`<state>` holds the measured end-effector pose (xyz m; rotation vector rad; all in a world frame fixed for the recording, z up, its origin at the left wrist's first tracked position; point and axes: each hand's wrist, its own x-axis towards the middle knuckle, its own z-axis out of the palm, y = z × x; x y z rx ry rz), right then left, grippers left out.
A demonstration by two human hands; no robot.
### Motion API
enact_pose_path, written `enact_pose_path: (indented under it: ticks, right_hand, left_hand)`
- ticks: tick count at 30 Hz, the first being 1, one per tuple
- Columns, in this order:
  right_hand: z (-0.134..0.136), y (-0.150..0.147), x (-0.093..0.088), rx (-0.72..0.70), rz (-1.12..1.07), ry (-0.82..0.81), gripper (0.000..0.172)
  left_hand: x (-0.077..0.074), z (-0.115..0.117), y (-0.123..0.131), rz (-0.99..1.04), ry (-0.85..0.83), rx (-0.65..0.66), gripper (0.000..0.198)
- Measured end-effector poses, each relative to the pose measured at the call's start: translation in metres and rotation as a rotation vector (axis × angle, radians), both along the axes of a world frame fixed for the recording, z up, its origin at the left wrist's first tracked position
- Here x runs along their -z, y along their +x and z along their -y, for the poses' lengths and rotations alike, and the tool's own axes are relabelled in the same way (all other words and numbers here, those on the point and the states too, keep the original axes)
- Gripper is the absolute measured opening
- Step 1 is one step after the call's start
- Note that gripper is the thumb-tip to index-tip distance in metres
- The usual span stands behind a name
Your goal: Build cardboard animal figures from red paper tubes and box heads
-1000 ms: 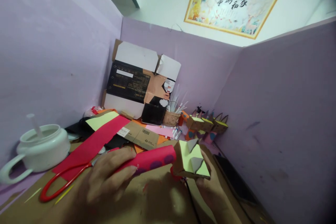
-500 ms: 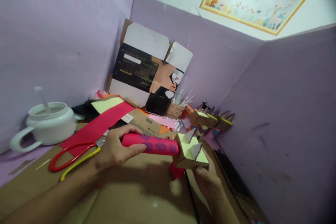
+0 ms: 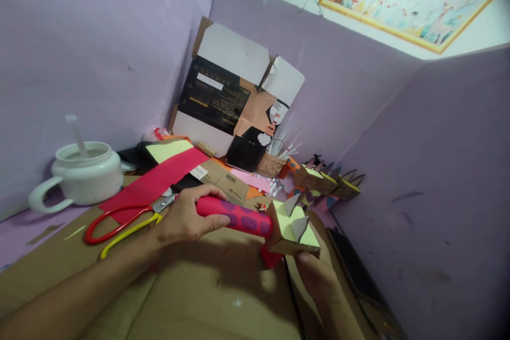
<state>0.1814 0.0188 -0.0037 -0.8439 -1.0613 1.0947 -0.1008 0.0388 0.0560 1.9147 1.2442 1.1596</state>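
Observation:
My left hand (image 3: 195,215) is closed around one end of a red paper tube (image 3: 243,219) with purple spots. The tube's other end meets the side of a small cardboard box (image 3: 292,228), whose yellow face carries two pointed grey flaps. That box is in my right hand (image 3: 316,268), gripped from the right and below; most of its fingers are hidden behind it. Under the box a small red piece (image 3: 271,256) shows, and I cannot tell whether it is attached. Beside my left wrist lie scissors (image 3: 119,226) with one red and one yellow handle.
A white mug (image 3: 90,178) stands at the left near a red paper strip (image 3: 159,180). An unfolded carton (image 3: 223,90) leans on the wall, with a small basket (image 3: 270,163) of pens at its foot. Several eared cardboard figures (image 3: 329,183) sit at the back right.
The camera view has shifted slightly, so the background sits lower and further right. Both hands keep their hold on the tube and the box, which stay joined end to side.

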Motion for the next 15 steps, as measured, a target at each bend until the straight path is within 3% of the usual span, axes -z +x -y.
enact_pose_path:
  ticks: [7,15]
  right_hand:
    - [-0.001,-0.002,0.0,-0.025,-0.019,0.005,0.068]
    - [0.0,-0.009,-0.007,0.001,-0.045,-0.015,0.054]
  left_hand:
    - [0.011,-0.008,0.002,0.048,0.002,0.022,0.032]
    - [0.0,-0.007,0.008,0.116,-0.107,0.003,0.034]
